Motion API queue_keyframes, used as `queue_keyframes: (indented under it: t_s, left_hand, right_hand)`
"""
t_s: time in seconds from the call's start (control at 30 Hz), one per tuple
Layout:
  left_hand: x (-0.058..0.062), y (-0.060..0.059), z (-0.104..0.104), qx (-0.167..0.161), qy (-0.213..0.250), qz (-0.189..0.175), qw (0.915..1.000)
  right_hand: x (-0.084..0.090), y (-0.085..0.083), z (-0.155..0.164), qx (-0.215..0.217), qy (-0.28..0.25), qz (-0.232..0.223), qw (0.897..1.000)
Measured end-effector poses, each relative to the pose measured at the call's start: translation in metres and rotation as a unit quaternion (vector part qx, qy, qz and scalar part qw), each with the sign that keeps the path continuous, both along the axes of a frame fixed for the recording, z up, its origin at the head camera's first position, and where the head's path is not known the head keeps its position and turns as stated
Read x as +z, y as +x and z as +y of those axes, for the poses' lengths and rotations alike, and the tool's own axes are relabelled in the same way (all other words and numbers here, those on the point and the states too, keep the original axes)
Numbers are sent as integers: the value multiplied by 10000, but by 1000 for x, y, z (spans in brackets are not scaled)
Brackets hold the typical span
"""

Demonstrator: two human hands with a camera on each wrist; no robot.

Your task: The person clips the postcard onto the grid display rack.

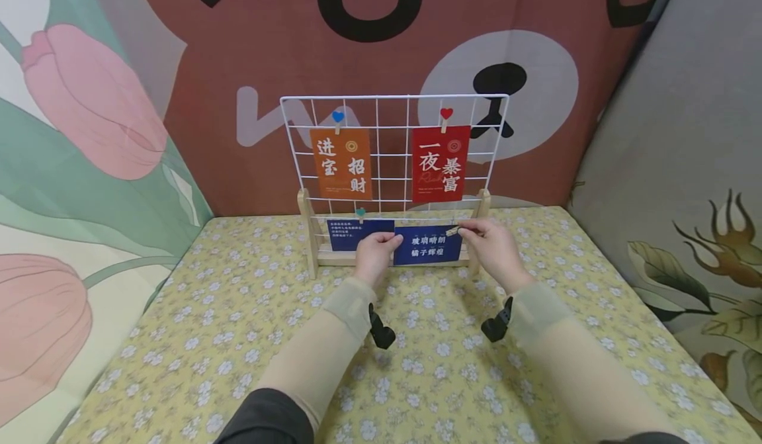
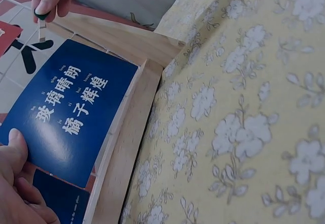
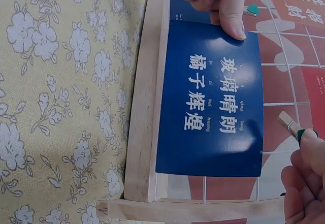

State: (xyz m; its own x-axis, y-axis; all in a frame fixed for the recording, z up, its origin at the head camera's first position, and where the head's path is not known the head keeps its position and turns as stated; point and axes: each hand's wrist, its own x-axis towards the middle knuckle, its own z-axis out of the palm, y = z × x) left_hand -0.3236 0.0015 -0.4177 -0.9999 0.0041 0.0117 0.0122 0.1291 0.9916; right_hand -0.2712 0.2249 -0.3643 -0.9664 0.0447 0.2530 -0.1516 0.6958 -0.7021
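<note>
My left hand [image 1: 377,256] pinches the left edge of a dark blue card [image 2: 66,109] with white lettering, thumb on its front. The card is held against the lower right part of a white wire grid [image 1: 392,110]. Between thumb and fingers, my right hand [image 1: 495,251] pinches a small wooden clothespin [image 3: 290,124] with a dark green heart on its end. The clothespin's tip points toward the card's upper edge, with a gap between them in the right wrist view. Behind my left hand, another blue card [image 1: 357,234] hangs from a clip with a green heart [image 1: 360,212].
An orange card [image 1: 342,165] hangs upper left on the grid by a blue-heart clip, a red card [image 1: 441,164] upper right by a red-heart clip. Wooden feet and a base bar [image 2: 129,148] hold the grid upright on a yellow floral tablecloth [image 1: 428,378]. A printed cloth backdrop stands behind.
</note>
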Motion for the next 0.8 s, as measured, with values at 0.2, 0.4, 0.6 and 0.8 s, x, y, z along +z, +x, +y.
queue_keyframes:
  t_s: [0.2, 0.4, 0.6, 0.8]
  left_hand:
    - [0, -4, 4, 63, 191, -64, 9998]
    - [2, -8, 8, 218, 192, -115, 9995]
    - [4, -10, 12, 457, 62, -77, 9989]
    - [2, -12, 16, 762, -32, 82, 9971]
  right_hand:
    - [3, -4, -4, -91, 289, 172, 9994]
    - [5, -11, -12, -88, 769, 665, 9948]
    - [4, -19, -19, -89, 1378, 1372, 9809]
    - [2, -25, -23, -120, 1953, 1810, 9638]
